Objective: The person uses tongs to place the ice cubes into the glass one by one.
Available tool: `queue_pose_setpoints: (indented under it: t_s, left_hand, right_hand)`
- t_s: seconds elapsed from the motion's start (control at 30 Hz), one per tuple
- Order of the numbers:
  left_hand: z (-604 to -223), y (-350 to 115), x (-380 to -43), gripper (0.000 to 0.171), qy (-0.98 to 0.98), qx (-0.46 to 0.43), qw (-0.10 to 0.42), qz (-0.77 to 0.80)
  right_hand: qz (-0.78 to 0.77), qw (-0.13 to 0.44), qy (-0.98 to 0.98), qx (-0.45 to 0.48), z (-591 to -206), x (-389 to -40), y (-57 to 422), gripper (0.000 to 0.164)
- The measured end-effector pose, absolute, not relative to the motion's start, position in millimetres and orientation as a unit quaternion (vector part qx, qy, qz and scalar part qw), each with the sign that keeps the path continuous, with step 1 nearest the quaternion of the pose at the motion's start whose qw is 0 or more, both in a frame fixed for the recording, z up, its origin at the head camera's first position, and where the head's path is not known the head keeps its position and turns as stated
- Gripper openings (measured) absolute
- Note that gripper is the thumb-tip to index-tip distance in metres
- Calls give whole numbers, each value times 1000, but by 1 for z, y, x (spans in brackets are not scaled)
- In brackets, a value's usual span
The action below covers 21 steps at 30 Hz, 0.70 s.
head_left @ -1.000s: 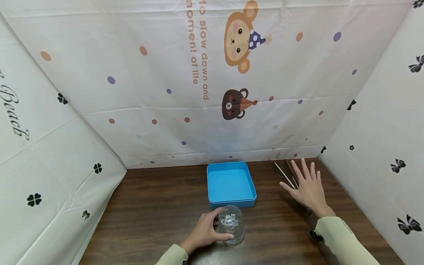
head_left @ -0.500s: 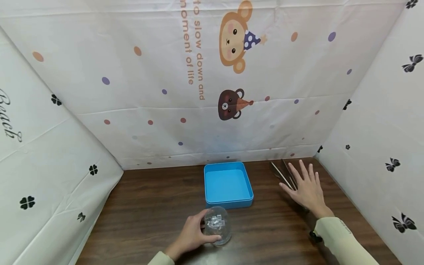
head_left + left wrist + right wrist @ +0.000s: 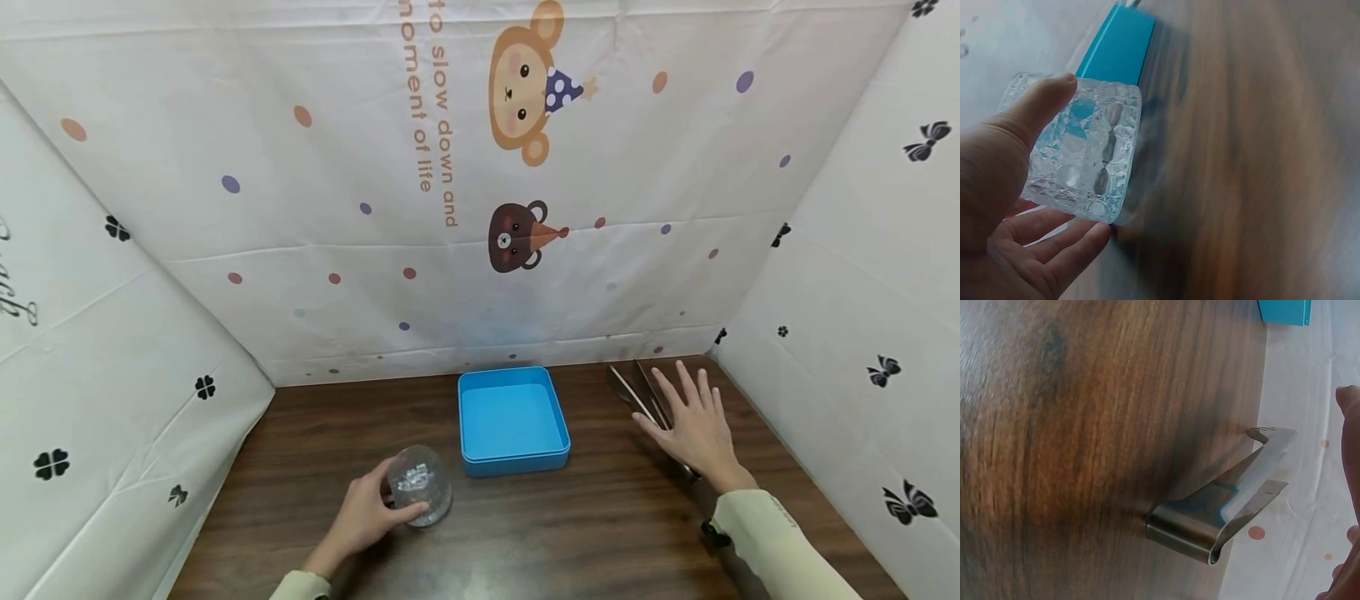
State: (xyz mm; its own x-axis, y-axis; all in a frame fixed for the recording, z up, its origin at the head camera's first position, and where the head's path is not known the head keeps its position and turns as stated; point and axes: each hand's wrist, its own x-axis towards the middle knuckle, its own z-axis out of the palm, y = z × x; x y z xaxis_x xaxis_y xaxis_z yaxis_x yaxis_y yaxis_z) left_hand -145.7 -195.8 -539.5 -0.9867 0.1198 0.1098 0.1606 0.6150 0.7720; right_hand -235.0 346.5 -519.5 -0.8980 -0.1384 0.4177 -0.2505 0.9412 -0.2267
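My left hand grips a clear glass cup from its left side, thumb on the near side. In the left wrist view the cup shows a faceted, textured wall. Shiny clear pieces appear inside it in the head view; whether they are contents or reflections I cannot tell. Whether its base touches the table is also unclear. At the right, my right hand is spread with straight fingers just beside and partly over metal tongs. The right wrist view shows the tongs' bent end and two apart arms.
A blue square box, open at the top, stands near the back of the brown wooden table, between the hands. White printed cloth hangs behind the table and along both sides.
My left hand has carried the glass cup leftward, from in front of the blue box to its left. The head view has shifted slightly. My right hand stays spread by the tongs.
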Motion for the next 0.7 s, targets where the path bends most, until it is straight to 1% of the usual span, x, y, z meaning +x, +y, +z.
queue_pose_setpoints:
  t_s: [0.1, 0.23, 0.4, 0.53, 0.7]
  left_hand:
    - [-539, -207, -157, 87, -910, -40, 37, -411]
    - [-541, -216, -172, 90, -917, -18, 61, -393]
    - [-546, -219, -192, 93, -916, -12, 93, -391]
    - [-551, -219, -208, 92, -912, -13, 118, -394]
    - [-554, -217, -222, 92, -912, -8, 124, -390]
  right_hand:
    - [141, 201, -964, 101, -520, -235, 346, 90]
    - [140, 197, -965, 100, -520, -234, 346, 90]
    - [138, 195, -966, 101, -519, -233, 345, 90]
    - [137, 194, -966, 104, -519, -231, 344, 89]
    - [131, 191, -968, 99, -520, -231, 345, 89]
